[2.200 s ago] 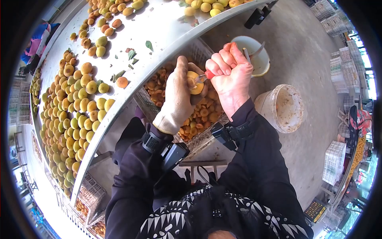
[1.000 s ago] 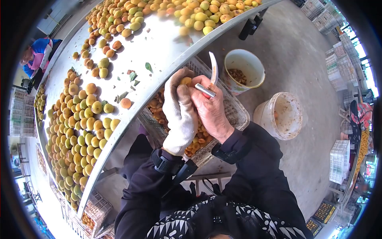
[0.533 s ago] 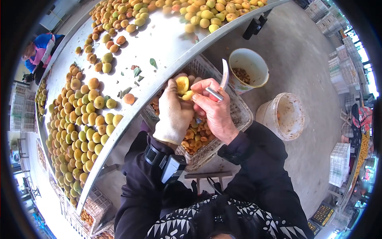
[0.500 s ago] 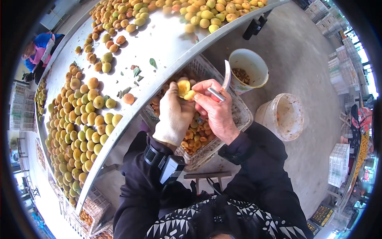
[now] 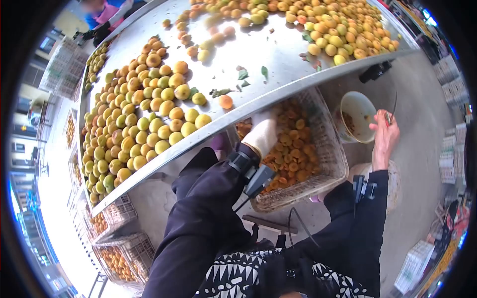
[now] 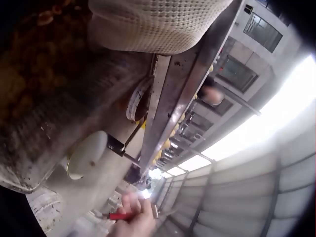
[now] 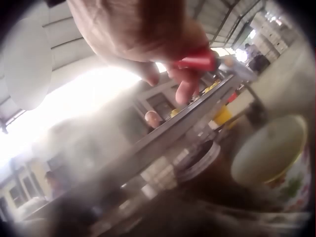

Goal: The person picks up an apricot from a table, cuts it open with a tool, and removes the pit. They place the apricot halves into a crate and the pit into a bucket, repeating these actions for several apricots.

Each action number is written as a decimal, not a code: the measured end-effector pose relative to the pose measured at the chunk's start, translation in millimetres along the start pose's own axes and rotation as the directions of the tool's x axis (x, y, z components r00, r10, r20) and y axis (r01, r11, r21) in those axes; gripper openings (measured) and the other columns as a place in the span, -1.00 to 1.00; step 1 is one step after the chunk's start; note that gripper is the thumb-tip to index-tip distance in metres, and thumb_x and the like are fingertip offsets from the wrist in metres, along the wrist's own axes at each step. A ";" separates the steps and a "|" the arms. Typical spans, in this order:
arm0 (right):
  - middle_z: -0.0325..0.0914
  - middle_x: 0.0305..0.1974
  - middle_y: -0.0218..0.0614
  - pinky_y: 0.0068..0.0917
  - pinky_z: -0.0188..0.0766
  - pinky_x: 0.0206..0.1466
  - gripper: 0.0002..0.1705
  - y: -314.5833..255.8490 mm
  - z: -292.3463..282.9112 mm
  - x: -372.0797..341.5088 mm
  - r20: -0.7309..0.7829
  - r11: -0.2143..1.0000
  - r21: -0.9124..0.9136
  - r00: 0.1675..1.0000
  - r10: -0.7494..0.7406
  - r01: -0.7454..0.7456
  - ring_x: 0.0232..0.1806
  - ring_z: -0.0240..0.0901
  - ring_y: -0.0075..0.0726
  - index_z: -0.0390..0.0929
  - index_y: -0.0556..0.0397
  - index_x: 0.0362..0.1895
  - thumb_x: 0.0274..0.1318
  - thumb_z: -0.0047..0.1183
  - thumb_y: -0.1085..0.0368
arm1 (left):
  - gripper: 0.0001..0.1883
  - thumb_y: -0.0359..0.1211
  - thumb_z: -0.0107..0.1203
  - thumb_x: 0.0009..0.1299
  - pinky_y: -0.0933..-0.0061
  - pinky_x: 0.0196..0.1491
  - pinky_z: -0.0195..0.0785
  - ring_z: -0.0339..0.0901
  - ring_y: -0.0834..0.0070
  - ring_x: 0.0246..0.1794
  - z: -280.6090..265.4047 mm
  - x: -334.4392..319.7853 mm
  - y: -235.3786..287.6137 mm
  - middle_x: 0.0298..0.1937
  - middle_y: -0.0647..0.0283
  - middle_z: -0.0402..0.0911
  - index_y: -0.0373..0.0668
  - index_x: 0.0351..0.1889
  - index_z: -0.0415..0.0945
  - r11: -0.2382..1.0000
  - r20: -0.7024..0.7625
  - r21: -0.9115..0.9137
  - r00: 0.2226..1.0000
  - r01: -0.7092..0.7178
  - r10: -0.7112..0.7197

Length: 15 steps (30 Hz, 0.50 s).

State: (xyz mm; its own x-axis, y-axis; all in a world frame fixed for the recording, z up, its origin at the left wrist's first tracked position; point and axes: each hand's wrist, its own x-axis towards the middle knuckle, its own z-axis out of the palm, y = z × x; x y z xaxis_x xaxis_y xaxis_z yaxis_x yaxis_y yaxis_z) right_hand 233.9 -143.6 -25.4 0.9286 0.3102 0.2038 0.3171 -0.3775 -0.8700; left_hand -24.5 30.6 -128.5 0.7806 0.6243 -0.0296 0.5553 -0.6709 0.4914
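Observation:
My left hand (image 5: 263, 131), in a white knit glove, reaches down over the crate (image 5: 343, 171) of cut apricot halves (image 5: 293, 149) beside the table edge. Its fingers are hidden in the head view, and the left wrist view shows only part of the glove (image 6: 163, 24). My bare right hand (image 5: 385, 139) is off to the right, beyond the enamel bucket (image 5: 358, 105), gripping a curved knife (image 5: 395, 105). The knife's red handle (image 7: 200, 60) runs through the curled fingers in the right wrist view. Brown pits lie inside the bucket, and a small brown piece shows at its mouth.
Whole apricots (image 5: 149, 119) cover much of the metal table (image 5: 278, 64), with leaves scattered among them. A second white bucket (image 5: 395, 186) is partly behind my right forearm. Fruit-filled crates (image 5: 121, 260) stand at lower left. Another person (image 5: 107, 15) is at the table's far side.
My hands have parted. The left moved down over the crate; the right swung right past the bucket with the knife. The opened apricot they held no longer shows. The head view has turned.

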 end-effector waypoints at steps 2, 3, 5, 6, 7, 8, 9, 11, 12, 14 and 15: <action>0.57 -0.44 -0.37 -0.58 0.32 -0.52 -0.72 -9.0 8.5 -13.3 0.139 0.980 0.165 0.987 0.084 -0.107 -0.59 0.45 -0.57 0.57 0.11 -0.16 0.20 0.16 0.16 | -0.53 -0.36 0.16 0.32 0.22 0.08 0.42 0.51 0.01 0.07 -18.0 -1.0 35.5 0.07 -0.11 0.52 -0.29 0.19 0.41 0.607 0.142 -0.763 0.974 0.221 -0.177; 0.54 -0.46 -0.39 -0.63 0.25 -0.58 -0.77 -13.8 12.7 -21.2 0.274 0.924 0.296 0.948 0.159 -0.240 -0.60 0.42 -0.61 0.56 0.08 -0.22 0.17 0.18 0.19 | -0.61 -0.36 0.12 0.35 0.24 0.04 0.45 0.54 0.06 0.04 -22.7 -2.5 58.3 0.00 -0.11 0.55 -0.29 0.11 0.47 0.037 0.279 -0.952 0.915 0.302 -0.292; 0.46 -0.51 -0.45 -0.70 0.10 -0.65 -0.82 -31.2 23.5 -40.9 0.356 0.900 0.325 0.920 0.167 -0.289 -0.62 0.33 -0.67 0.51 0.06 -0.27 0.09 0.22 0.29 | -0.72 -0.35 0.05 0.41 0.28 -0.01 0.46 0.55 0.14 0.03 -49.9 -13.3 80.3 -0.06 -0.05 0.57 -0.28 0.02 0.50 0.561 -0.033 -0.826 0.988 0.057 -0.150; 0.44 -0.51 -0.47 -0.69 0.08 -0.65 -0.81 -31.8 30.3 -48.7 0.415 0.887 0.315 0.889 0.193 -0.339 -0.63 0.31 -0.67 0.49 0.06 -0.27 0.07 0.23 0.32 | -0.76 -0.37 0.09 0.38 0.28 -0.05 0.46 0.56 0.12 -0.01 -54.4 -15.2 78.3 -0.04 0.02 0.56 -0.27 -0.04 0.49 0.741 -0.296 -0.638 0.955 -0.209 0.015; 0.42 -0.51 -0.48 -0.69 0.07 -0.65 -0.79 -30.9 36.2 -55.6 0.472 0.872 0.299 0.854 0.218 -0.388 -0.64 0.29 -0.67 0.46 0.06 -0.27 0.04 0.24 0.36 | -0.79 -0.41 0.13 0.34 0.26 -0.10 0.44 0.55 0.10 -0.09 -61.5 -14.0 73.0 -0.07 0.08 0.55 -0.25 -0.09 0.49 0.856 -0.522 -0.335 0.834 -0.393 0.178; 0.40 -0.50 -0.49 -0.68 0.07 -0.64 -0.75 -28.5 41.5 -60.3 0.547 0.829 0.320 0.803 0.234 -0.459 -0.65 0.26 -0.64 0.43 0.04 -0.26 -0.02 0.24 0.43 | -0.79 -0.43 0.15 0.31 0.24 -0.11 0.43 0.54 0.08 -0.11 -81.3 -14.4 68.1 -0.09 0.08 0.54 -0.24 -0.11 0.49 0.881 -0.550 -0.236 0.804 -0.411 0.228; 0.42 -0.47 -0.46 -0.67 0.13 -0.58 -0.75 -27.9 45.8 -66.0 0.593 0.835 0.290 0.773 0.227 -0.467 -0.59 0.31 -0.62 0.41 0.03 -0.25 -0.02 0.20 0.44 | -0.79 -0.45 0.18 0.29 0.22 -0.12 0.42 0.53 0.07 -0.14 -102.5 -15.6 61.0 -0.11 0.07 0.54 -0.23 -0.13 0.49 0.895 -0.571 -0.135 0.772 -0.424 0.280; 0.45 -0.44 -0.43 -0.66 0.18 -0.51 -0.74 -34.0 50.7 -79.6 0.698 0.786 0.333 0.696 0.166 -0.522 -0.53 0.35 -0.60 0.39 0.04 -0.21 0.00 0.16 0.46 | -0.81 -0.46 0.17 0.29 0.23 -0.16 0.41 0.53 0.08 -0.17 -121.7 -12.0 39.3 -0.19 0.08 0.56 -0.24 -0.15 0.50 0.926 -0.691 -0.095 0.694 -0.365 0.202; 0.46 -0.40 -0.40 -0.67 0.23 -0.46 -0.76 -34.5 53.8 -84.0 0.727 0.782 0.331 0.671 0.146 -0.528 -0.48 0.37 -0.59 0.38 0.06 -0.20 0.03 0.11 0.47 | -0.82 -0.44 0.17 0.30 0.23 -0.14 0.41 0.53 0.09 -0.16 -132.0 -11.3 22.4 -0.21 0.09 0.57 -0.23 -0.16 0.51 0.957 -0.701 -0.124 0.705 -0.261 0.101; 0.47 -0.38 -0.39 -0.67 0.28 -0.41 -0.82 -44.4 60.2 -97.3 0.709 0.778 0.387 0.699 0.092 -0.495 -0.46 0.38 -0.59 0.39 0.08 -0.15 0.13 0.03 0.45 | -0.83 -0.41 0.17 0.31 0.22 -0.11 0.39 0.52 0.11 -0.13 -154.0 -15.6 -6.2 -0.22 0.10 0.59 -0.22 -0.17 0.53 0.992 -0.729 -0.088 0.684 -0.087 -0.004; 0.47 -0.37 -0.39 -0.67 0.29 -0.40 -0.82 -46.9 61.4 -100.2 0.694 0.793 0.414 0.719 0.044 -0.448 -0.45 0.38 -0.60 0.40 0.09 -0.13 0.17 0.01 0.43 | -0.83 -0.39 0.17 0.31 0.21 -0.08 0.38 0.52 0.12 -0.11 -161.4 -18.2 -15.6 -0.22 0.10 0.60 -0.21 -0.17 0.54 1.000 -0.743 -0.026 0.669 -0.016 -0.009</action>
State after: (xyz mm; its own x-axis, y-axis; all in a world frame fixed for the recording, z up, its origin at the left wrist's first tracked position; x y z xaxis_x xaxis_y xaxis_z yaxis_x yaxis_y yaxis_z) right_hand 114.2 -103.4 -32.6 0.5476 0.8117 -0.2032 -0.2442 -0.0773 -0.9666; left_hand -93.6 94.3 4.8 0.3042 0.7208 0.6229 0.5353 -0.6702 0.5141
